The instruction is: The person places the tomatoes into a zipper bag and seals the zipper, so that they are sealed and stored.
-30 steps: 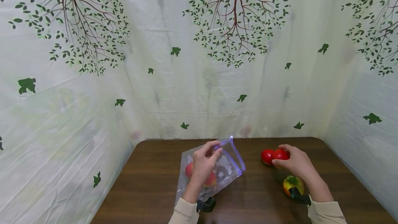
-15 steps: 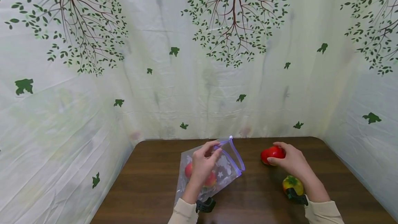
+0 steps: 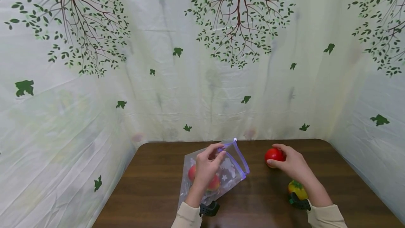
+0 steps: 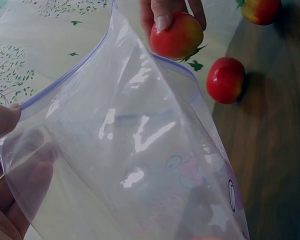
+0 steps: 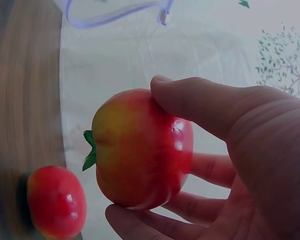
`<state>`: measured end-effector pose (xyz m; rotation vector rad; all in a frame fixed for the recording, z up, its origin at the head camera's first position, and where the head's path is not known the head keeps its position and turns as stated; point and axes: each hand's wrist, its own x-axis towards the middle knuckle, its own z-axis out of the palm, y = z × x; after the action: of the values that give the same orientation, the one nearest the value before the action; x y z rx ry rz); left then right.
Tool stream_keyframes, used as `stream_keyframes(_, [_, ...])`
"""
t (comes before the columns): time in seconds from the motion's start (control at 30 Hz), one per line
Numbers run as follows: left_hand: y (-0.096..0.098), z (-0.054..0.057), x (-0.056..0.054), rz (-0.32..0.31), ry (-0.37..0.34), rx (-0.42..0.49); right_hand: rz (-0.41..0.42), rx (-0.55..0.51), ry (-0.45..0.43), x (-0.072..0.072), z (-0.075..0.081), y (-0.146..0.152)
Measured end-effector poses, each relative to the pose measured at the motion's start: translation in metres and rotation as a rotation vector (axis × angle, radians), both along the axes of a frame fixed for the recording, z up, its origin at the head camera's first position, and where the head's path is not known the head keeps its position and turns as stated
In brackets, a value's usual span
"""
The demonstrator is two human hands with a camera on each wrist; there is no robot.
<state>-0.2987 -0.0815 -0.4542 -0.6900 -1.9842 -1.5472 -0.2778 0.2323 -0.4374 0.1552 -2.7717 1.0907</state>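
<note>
Head: left hand (image 3: 207, 166) pinches bag (image 3: 225, 177), pinkish fruits (image 3: 213, 183) inside; right of bag, right hand (image 3: 293, 163) grasps red fruit (image 3: 279, 154); yellow fruit (image 3: 297, 190) also right of bag.

Left wrist: thumb and fingers grip bag's purple rim (image 4: 65, 81); spare red fruit (image 4: 226, 80) right of bag. Best hold rim taut, mouth wide.

Right wrist: thumb opposes fingertips around red fruit, apart from bag. Skin looks slick; steady, light pressure probably suits.
</note>
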Motion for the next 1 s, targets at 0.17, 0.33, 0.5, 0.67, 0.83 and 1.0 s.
stream_keyframes(0.17, [-0.004,-0.004,-0.001,-0.014,0.011,-0.001,0.022,-0.010,0.029,0.000,0.002,-0.007])
stream_keyframes(0.33, [-0.002,-0.005,-0.002,-0.014,0.039,0.005,0.042,-0.017,0.056,0.001,0.002,-0.014])
stream_keyframes(0.5, [0.002,0.001,0.001,0.000,0.060,-0.002,0.056,-0.027,0.042,0.000,0.004,-0.021])
stream_keyframes(0.67, [0.005,0.016,0.015,-0.006,0.051,0.014,0.078,-0.032,0.054,-0.001,0.008,-0.031])
stream_keyframes(0.83, [0.004,0.023,0.021,-0.007,0.043,0.003,0.108,-0.057,0.059,0.000,0.010,-0.042])
stream_keyframes(1.0, [0.005,0.023,0.021,0.002,0.052,0.005,0.132,-0.106,0.038,-0.001,0.012,-0.052])
